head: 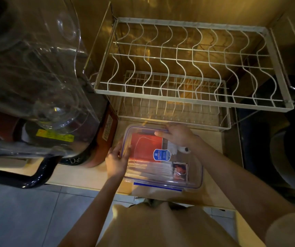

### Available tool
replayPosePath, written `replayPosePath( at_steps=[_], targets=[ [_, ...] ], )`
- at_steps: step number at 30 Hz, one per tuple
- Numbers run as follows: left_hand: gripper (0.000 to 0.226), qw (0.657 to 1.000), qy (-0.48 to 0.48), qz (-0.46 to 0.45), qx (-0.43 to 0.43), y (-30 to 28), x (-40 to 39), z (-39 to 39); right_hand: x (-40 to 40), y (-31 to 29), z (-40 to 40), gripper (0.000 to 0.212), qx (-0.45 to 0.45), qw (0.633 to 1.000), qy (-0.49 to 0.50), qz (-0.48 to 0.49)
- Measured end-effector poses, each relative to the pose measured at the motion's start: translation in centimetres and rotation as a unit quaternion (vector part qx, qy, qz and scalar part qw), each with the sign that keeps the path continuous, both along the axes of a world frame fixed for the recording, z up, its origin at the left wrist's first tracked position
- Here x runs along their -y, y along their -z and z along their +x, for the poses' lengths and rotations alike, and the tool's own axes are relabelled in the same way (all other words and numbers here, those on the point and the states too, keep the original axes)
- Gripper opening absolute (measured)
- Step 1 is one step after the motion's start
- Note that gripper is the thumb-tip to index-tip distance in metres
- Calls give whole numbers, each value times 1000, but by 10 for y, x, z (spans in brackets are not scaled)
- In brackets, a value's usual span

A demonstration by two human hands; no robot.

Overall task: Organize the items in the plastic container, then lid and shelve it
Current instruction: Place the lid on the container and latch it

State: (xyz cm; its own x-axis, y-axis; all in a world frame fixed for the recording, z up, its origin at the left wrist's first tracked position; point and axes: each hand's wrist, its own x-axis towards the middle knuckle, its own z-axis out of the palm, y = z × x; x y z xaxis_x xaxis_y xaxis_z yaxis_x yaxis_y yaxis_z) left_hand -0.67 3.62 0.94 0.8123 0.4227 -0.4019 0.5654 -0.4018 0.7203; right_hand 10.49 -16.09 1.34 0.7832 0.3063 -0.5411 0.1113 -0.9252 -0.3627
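A clear plastic container (195, 177) with a blue-edged lid (157, 186) rests on the wooden cabinet floor below the wire racks. Through the lid I see a red flat packet (146, 145), a blue label (161, 155), a small picture card (180, 171) and a white object (184, 149). My left hand (116, 160) grips the container's left edge. My right hand (178, 135) lies on the far right part of the lid, fingers curled over the far rim.
A white wire dish rack (187, 63) juts out above, with a lower wire basket (175, 107) just behind the container. Clear plastic jars (36, 77) and a black handle (27, 177) crowd the left. Dark pots (289, 148) stand at right. Tiled floor (18, 216) lies below.
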Motion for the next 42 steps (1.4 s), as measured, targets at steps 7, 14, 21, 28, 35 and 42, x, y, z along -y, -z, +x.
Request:
replayPosePath(
  at_steps=[7,14,21,28,35,42],
  targets=[
    [52,1000,2,-2,-8,1,0,-1,3,5,-13,60,46,998,19,35],
    [53,1000,2,-6,-7,-1,2,-2,-3,10,-27,48,137,984,71,91],
    [53,1000,1,-15,-1,-1,3,-3,-6,15,-35,42,189,972,92,107],
    [52,1000,-4,-15,4,2,2,-3,-7,12,-35,42,201,971,80,97],
    [51,1000,-9,0,18,7,6,-4,-7,-7,-72,41,244,964,52,95],
    [52,1000,0,-5,30,17,3,-4,4,16,-170,70,314,944,-97,30]
  ],
)
